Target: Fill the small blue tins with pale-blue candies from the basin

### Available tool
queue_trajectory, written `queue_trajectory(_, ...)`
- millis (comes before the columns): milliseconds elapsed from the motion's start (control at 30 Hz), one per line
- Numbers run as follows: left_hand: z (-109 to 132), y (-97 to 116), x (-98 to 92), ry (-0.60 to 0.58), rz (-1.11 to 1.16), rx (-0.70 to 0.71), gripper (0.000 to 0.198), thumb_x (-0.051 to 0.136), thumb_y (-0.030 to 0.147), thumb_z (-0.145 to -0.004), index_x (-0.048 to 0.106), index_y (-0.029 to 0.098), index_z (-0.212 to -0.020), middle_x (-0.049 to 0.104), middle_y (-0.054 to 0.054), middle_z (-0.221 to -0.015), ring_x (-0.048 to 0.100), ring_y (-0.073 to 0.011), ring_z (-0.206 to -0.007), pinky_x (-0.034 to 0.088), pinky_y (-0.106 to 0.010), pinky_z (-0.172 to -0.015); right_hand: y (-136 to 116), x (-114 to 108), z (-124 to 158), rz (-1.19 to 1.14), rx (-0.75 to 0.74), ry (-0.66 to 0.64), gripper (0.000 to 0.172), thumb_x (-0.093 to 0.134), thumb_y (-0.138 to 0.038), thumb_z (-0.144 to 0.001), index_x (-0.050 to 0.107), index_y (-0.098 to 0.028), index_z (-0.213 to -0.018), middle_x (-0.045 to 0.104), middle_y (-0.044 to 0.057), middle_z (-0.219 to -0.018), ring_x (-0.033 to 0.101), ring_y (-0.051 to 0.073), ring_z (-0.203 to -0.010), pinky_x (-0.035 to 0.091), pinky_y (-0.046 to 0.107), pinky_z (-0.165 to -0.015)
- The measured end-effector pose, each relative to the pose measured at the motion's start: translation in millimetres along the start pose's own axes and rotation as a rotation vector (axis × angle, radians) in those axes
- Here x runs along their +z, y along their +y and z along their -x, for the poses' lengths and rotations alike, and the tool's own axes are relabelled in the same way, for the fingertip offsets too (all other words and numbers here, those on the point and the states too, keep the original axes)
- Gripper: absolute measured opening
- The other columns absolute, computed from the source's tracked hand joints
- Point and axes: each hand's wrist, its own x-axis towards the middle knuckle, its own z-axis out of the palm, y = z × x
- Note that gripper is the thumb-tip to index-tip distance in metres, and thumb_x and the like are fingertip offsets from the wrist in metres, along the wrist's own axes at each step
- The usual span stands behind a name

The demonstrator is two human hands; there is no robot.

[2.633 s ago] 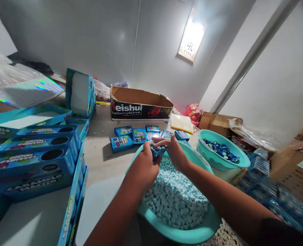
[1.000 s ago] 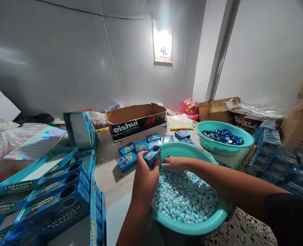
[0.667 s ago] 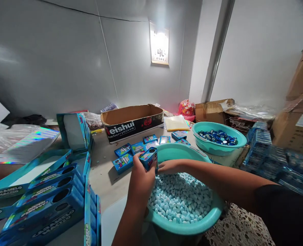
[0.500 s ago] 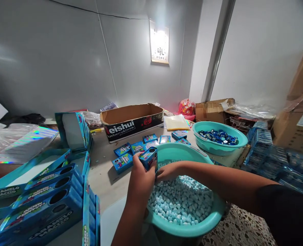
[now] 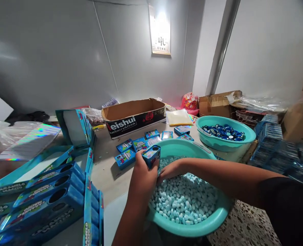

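My left hand (image 5: 146,169) grips a small blue candy box (image 5: 151,155), tilted, with a dark round hole in its upper end, above the left rim of a turquoise basin (image 5: 192,229). Pale blue candies (image 5: 186,201) fill much of this basin. My right hand (image 5: 172,169) reaches in from the right, low over the candies and close beside my left hand. Its fingers are curled together and point down to the left; whatever they hold is hidden. Several similar blue boxes (image 5: 125,158) lie on the table just beyond my left hand.
At left, a display tray (image 5: 88,201) holds upright blue boxes with round holes. Behind stands an open cardboard carton (image 5: 136,122). A second turquoise basin (image 5: 201,134) with shiny blue pieces sits at right, near stacked clear-blue packs (image 5: 267,140) and a cardboard box (image 5: 298,123).
The camera view has shifted slightly. My left hand still grips the blue box by the basin rim, and my right hand stays low in the basin with little visible movement.
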Motion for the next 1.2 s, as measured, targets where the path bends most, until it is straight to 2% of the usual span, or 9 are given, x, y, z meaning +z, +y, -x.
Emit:
queue_trajectory(100, 2, 2, -1.2, -0.015, 0.001, 0.001, 0.051, 0.065, 0.031, -0.087, 0.039, 0.022, -0.130, 0.064, -0.012, -0.114, 0.065, -0.0279, -0.100, 0.048, -0.034, -0.081, -5, 2, 3, -0.036, 0.218, -0.131, 0.037, 0.080, -0.046, -0.061, 0.071, -0.019, -0.084, 0.070, 0.003, -0.087, 0.068, 0.022, -0.090, 0.056, 0.032, -0.076)
queue_trajectory(267, 3, 4, -3.5, -0.018, 0.025, -0.016, 0.048, 0.063, 0.028, -0.088, 0.039, 0.021, -0.129, 0.063, -0.012, -0.119, 0.063, -0.0272, -0.109, 0.048, -0.033, -0.085, -11, 3, 8, 0.006, 0.234, -0.224, 0.042, 0.089, -0.041, -0.047, 0.067, -0.019, -0.076, 0.068, -0.001, -0.074, 0.066, 0.016, -0.070, 0.052, 0.024, -0.059)
queue_trajectory(433, 2, 3, -1.8, -0.018, 0.019, 0.001, 0.052, 0.066, 0.030, -0.087, 0.038, 0.023, -0.130, 0.064, -0.012, -0.116, 0.065, -0.0282, -0.102, 0.049, -0.034, -0.082, -10, -4, 9, 0.038, 0.203, -0.233, 0.041, 0.089, -0.037, -0.046, 0.065, -0.017, -0.073, 0.068, 0.000, -0.075, 0.063, 0.015, -0.067, 0.052, 0.025, -0.059)
queue_trajectory(567, 3, 3, -1.2, -0.016, 0.019, -0.002, 0.052, 0.066, 0.031, -0.088, 0.037, 0.022, -0.130, 0.064, -0.014, -0.117, 0.064, -0.0299, -0.105, 0.048, -0.035, -0.082, -12, -17, 11, 0.080, 0.173, -0.109, 0.042, 0.089, -0.032, -0.045, 0.065, -0.016, -0.076, 0.066, -0.001, -0.075, 0.062, 0.016, -0.069, 0.049, 0.024, -0.058)
queue_trajectory(667, 4, 4, -1.1, -0.003, 0.012, 0.004, 0.052, 0.065, 0.032, -0.089, 0.037, 0.022, -0.131, 0.064, -0.014, -0.116, 0.064, -0.0298, -0.104, 0.048, -0.035, -0.082, -16, -30, 17, 0.079, 0.115, -0.026, 0.040, 0.087, -0.035, -0.050, 0.064, -0.015, -0.076, 0.065, -0.001, -0.074, 0.061, 0.014, -0.068, 0.047, 0.021, -0.059)
queue_trajectory(800, 5, 3, -0.3, -0.001, -0.020, 0.008, 0.050, 0.064, 0.032, -0.089, 0.037, 0.022, -0.130, 0.065, -0.013, -0.114, 0.065, -0.0297, -0.102, 0.047, -0.033, -0.079, -23, -45, 30, 0.043, 0.079, 0.076, 0.040, 0.084, -0.038, -0.057, 0.064, -0.015, -0.083, 0.063, -0.002, -0.071, 0.057, 0.010, -0.058, 0.046, 0.021, -0.053)
queue_trajectory(967, 7, 4, -1.0, -0.011, -0.042, 0.025, 0.048, 0.061, 0.032, -0.090, 0.036, 0.022, -0.130, 0.064, -0.014, -0.115, 0.065, -0.0305, -0.099, 0.047, -0.034, -0.077, -26, -52, 43, 0.000, -0.080, 0.221, 0.032, 0.077, -0.041, -0.067, 0.064, -0.014, -0.078, 0.061, -0.001, -0.063, 0.056, 0.009, -0.054, 0.044, 0.018, -0.045)
queue_trajectory(1200, 7, 8, -2.8, -0.045, -0.146, 0.003, 0.049, 0.058, 0.031, -0.092, 0.034, 0.020, -0.133, 0.065, -0.016, -0.114, 0.065, -0.0331, -0.099, 0.045, -0.033, -0.073, -28, -52, 50, -0.058, -0.205, 0.202, 0.026, 0.076, -0.038, -0.070, 0.064, -0.015, -0.075, 0.061, 0.000, -0.062, 0.053, 0.008, -0.050, 0.043, 0.017, -0.042)
